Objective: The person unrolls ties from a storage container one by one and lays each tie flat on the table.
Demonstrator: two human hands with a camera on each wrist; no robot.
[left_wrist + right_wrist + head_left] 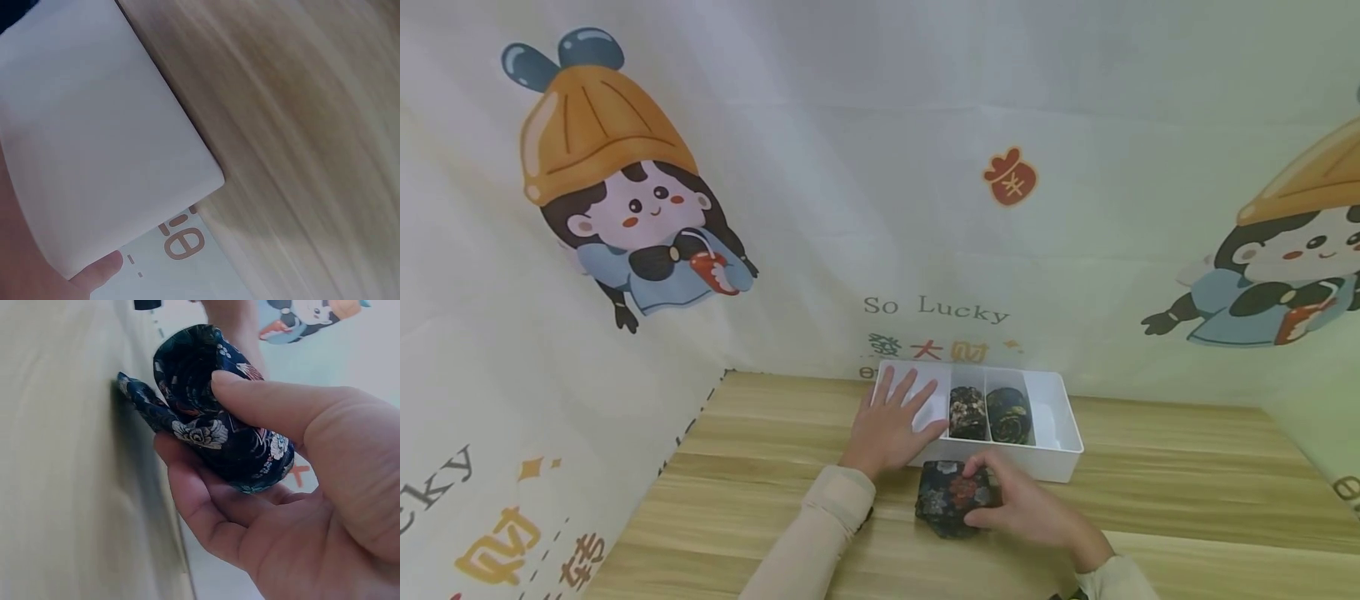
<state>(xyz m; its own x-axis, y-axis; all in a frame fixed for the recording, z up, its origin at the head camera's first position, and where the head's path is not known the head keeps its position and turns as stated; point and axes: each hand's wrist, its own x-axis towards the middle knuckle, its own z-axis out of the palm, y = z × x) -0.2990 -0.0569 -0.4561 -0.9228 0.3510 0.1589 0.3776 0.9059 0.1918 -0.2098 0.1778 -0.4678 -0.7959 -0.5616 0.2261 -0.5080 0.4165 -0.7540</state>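
Observation:
My right hand point(1026, 502) grips a rolled necktie point(942, 500), dark with red and grey flowers, in front of a white divided box point(1037, 466). In the right wrist view, thumb and fingers hold the rolled necktie point(265, 447) from the side; its coil faces the camera and a pointed end sticks out. My left hand point(889, 427) lies spread over the box's left end, fingers straight. From the left wrist, the box wall point(106, 131) fills much of the view. Two more rolled neckties, one brown-flowered point(967, 412) and one navy-and-green point(1009, 415), sit in separate middle compartments.
The box stands on a wood-grain table point(760, 467), close to a printed cloth backdrop point(820, 208) behind. More printed cloth hangs along the left side. The box's right compartment point(1052, 408) shows its white interior.

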